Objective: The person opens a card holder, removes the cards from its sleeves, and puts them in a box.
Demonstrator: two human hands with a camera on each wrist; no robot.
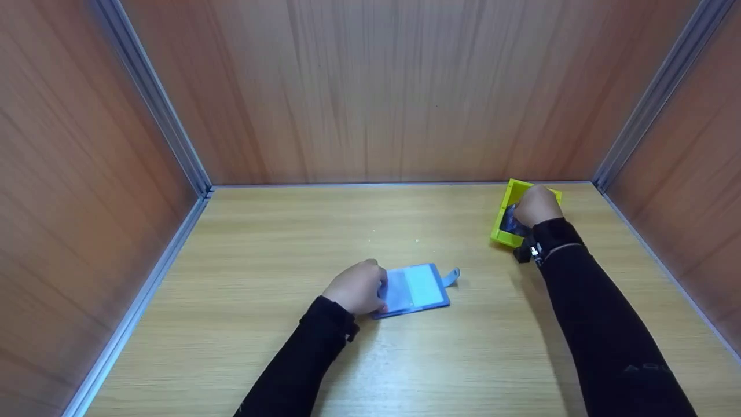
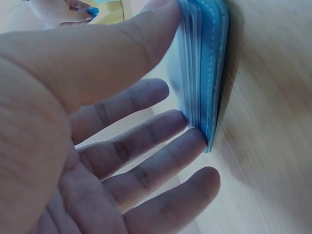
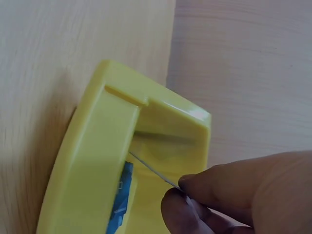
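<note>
A blue card holder (image 1: 425, 285) lies opened flat on the table, its clear sleeves facing up and its strap (image 1: 451, 277) pointing right. My left hand (image 1: 358, 288) holds it at its left side. In the left wrist view, the thumb and fingertips touch the edges of the sleeves and the stitched cover (image 2: 214, 63). My right hand (image 1: 537, 204) reaches into a yellow box (image 3: 87, 161) at the back right. Between thumb and finger it pinches a thin card (image 3: 153, 169), seen edge-on. Blue cards (image 3: 123, 197) lie inside the box, partly hidden by its wall.
A wooden back wall (image 1: 370, 92) rises just behind the yellow box. Side walls (image 1: 75, 191) with metal strips close off the left and right of the table (image 1: 278, 231). Tiny white specks lie on the tabletop behind the card holder.
</note>
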